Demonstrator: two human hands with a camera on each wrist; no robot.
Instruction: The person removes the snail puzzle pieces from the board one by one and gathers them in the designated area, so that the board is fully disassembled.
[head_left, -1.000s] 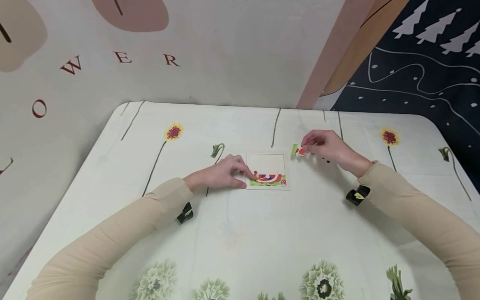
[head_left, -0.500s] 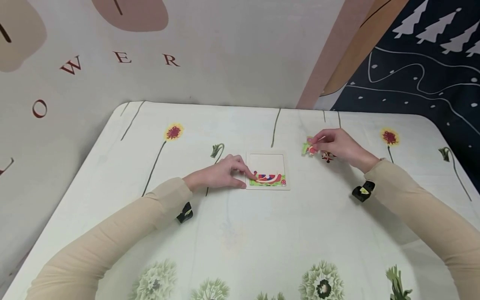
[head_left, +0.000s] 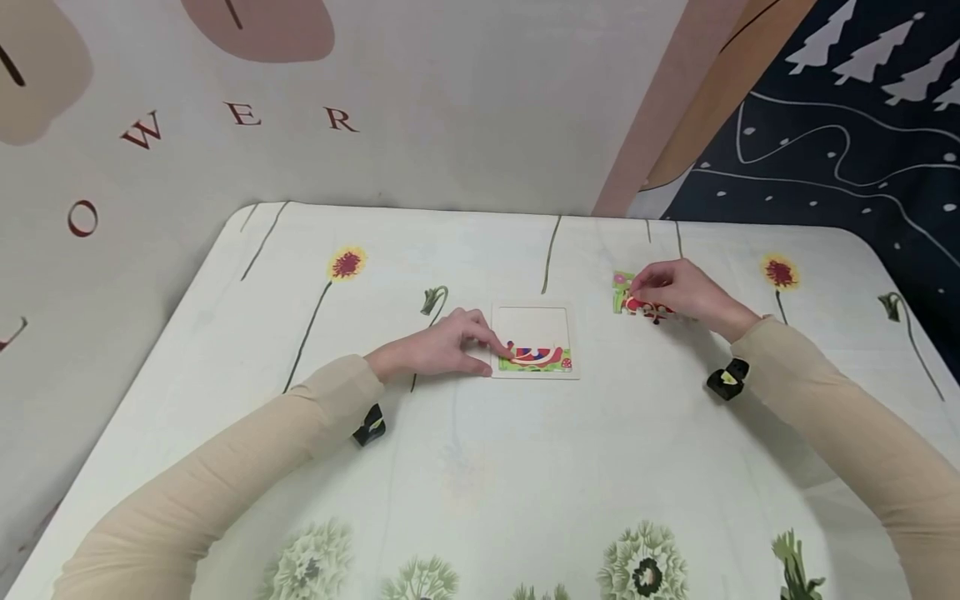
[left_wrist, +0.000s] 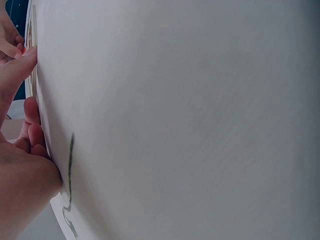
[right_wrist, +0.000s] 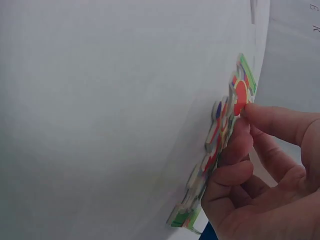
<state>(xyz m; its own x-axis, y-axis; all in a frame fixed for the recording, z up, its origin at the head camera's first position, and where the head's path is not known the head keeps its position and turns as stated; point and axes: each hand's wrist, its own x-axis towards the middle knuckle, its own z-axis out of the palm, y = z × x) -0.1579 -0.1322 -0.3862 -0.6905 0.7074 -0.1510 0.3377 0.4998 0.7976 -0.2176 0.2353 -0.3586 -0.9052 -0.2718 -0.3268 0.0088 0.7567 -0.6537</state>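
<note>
A square puzzle board [head_left: 535, 377] lies mid-table, its bottom rows filled with red, blue and green puzzle pieces [head_left: 538, 359]. My left hand [head_left: 453, 343] rests at the board's left side, the index fingertip touching the pieces and the thumb near the frame's corner. To the right, my right hand [head_left: 673, 290] pinches a green and red puzzle piece [right_wrist: 241, 95] between thumb and index finger. Several loose puzzle pieces [right_wrist: 212, 132] lie under and beside that hand, partly hidden by its fingers.
The table [head_left: 487, 467] has a white cloth printed with flowers and stems. A pale wall hanging [head_left: 450, 125] with letters rises behind it. A dark hanging [head_left: 840, 158] with white trees is at the right.
My right hand has moved right, away from the board, carrying the pinched puzzle piece to the loose pieces. The left hand stays on the board.
</note>
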